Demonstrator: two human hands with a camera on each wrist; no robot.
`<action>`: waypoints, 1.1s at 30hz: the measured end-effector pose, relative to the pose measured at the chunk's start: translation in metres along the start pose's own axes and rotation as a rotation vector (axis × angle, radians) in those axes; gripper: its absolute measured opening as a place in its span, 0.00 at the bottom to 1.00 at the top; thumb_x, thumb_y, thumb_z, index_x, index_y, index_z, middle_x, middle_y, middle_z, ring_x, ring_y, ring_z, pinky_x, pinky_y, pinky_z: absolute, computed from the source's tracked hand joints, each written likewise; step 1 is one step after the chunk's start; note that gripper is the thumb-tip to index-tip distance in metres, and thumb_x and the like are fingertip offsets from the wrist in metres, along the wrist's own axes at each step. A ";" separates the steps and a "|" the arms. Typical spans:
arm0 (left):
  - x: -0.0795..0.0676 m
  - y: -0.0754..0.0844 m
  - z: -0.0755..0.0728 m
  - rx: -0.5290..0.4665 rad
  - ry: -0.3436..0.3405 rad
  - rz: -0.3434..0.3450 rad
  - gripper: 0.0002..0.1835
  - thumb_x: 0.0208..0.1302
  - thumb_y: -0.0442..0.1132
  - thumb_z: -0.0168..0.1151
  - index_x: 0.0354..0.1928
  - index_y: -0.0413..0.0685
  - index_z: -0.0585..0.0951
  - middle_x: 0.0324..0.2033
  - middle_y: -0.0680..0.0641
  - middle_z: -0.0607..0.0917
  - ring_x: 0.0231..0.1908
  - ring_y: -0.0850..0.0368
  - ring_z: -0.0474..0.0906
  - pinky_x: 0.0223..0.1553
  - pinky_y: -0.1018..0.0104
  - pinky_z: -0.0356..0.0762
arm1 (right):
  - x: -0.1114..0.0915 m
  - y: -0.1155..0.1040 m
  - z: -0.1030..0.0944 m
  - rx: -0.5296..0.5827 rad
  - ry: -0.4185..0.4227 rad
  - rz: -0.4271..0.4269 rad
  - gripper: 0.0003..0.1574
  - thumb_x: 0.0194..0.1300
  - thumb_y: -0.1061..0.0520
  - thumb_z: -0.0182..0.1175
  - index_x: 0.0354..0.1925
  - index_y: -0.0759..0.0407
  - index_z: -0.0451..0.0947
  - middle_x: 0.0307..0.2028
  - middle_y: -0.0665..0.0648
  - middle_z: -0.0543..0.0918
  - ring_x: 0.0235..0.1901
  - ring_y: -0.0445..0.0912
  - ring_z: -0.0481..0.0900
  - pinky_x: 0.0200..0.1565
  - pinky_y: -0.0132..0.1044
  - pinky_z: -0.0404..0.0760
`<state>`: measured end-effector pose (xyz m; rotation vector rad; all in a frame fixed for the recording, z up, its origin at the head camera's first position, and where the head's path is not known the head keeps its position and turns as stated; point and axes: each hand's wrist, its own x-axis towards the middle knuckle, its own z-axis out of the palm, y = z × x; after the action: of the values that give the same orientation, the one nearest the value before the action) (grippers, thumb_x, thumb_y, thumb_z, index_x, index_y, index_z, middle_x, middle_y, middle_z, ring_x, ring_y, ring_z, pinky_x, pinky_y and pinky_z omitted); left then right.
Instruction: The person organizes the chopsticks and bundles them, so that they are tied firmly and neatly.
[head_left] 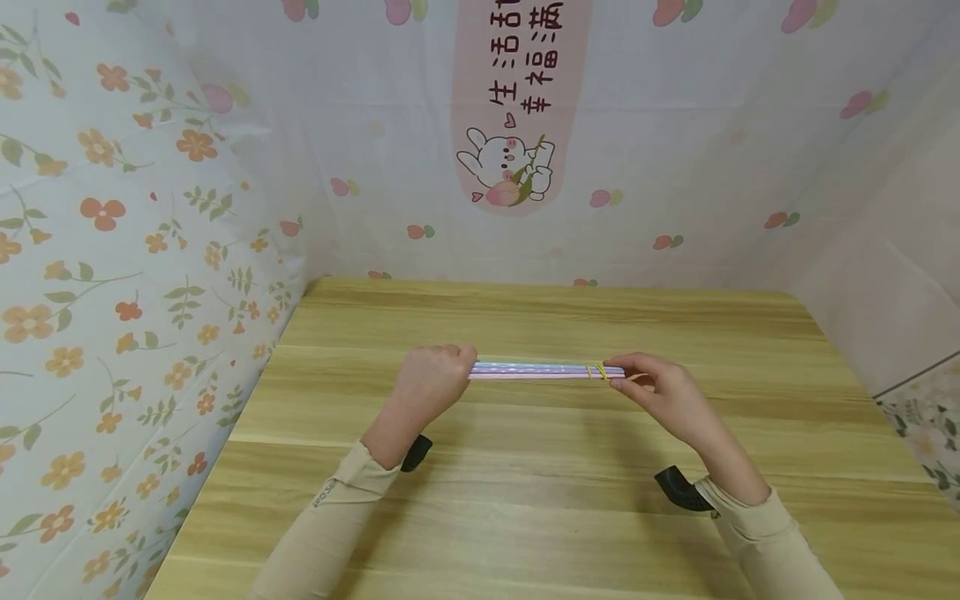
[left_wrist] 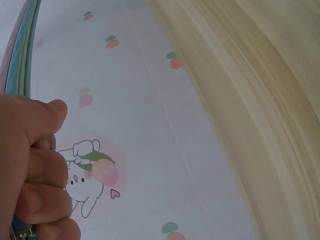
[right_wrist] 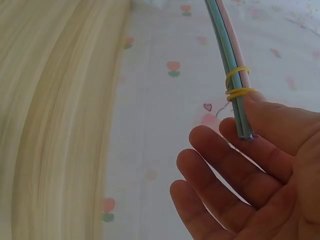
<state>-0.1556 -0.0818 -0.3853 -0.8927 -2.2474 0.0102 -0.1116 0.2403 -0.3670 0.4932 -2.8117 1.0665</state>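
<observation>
The left hand point(head_left: 435, 379) wraps one end of the sticks point(head_left: 528, 371); the right hand point(head_left: 670, 398) pinches the other, beside a yellow band point(right_wrist: 239, 92). Snagging that band could pull it off and scatter them. They run left to right above the table point(head_left: 525, 508), banded end pointing right.

In the head view the left grip point(head_left: 435, 379) hides one end of the stick bundle point(head_left: 532, 371), whose separate sticks are too fine to count there. Both wrist views cut the bundle off at the top edge. The head view's bottom edge crops the worktop point(head_left: 517, 517) and both sleeves point(head_left: 322, 533), the left one's lettering point(head_left: 326, 492) too small to read.
</observation>
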 end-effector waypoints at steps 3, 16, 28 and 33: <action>-0.001 0.000 0.000 -0.004 -0.014 0.003 0.19 0.57 0.25 0.54 0.14 0.49 0.64 0.11 0.56 0.52 0.16 0.64 0.43 0.17 0.72 0.40 | 0.001 -0.001 0.000 -0.024 -0.002 -0.004 0.16 0.63 0.58 0.61 0.50 0.59 0.80 0.38 0.55 0.84 0.37 0.50 0.83 0.32 0.33 0.78; 0.001 0.003 0.001 -0.008 -0.013 0.005 0.18 0.56 0.24 0.54 0.15 0.49 0.65 0.11 0.57 0.52 0.16 0.65 0.44 0.17 0.72 0.40 | 0.008 -0.012 0.007 -0.068 -0.002 -0.081 0.16 0.56 0.62 0.67 0.45 0.60 0.83 0.39 0.54 0.85 0.34 0.39 0.78 0.35 0.34 0.76; 0.003 0.006 0.001 -0.016 -0.019 0.008 0.16 0.56 0.25 0.55 0.15 0.48 0.68 0.08 0.56 0.61 0.14 0.64 0.47 0.16 0.72 0.42 | 0.016 -0.020 0.016 -0.024 -0.022 -0.133 0.19 0.54 0.59 0.69 0.47 0.58 0.84 0.40 0.56 0.86 0.33 0.39 0.80 0.33 0.31 0.78; 0.004 0.005 0.001 -0.011 -0.030 0.008 0.16 0.57 0.26 0.55 0.15 0.49 0.69 0.08 0.56 0.63 0.14 0.65 0.48 0.16 0.72 0.42 | 0.017 -0.022 0.017 -0.039 -0.017 -0.156 0.21 0.53 0.59 0.70 0.47 0.59 0.84 0.36 0.52 0.86 0.29 0.37 0.76 0.31 0.30 0.76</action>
<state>-0.1553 -0.0750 -0.3851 -0.9131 -2.2741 0.0151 -0.1199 0.2089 -0.3623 0.7071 -2.7486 0.9799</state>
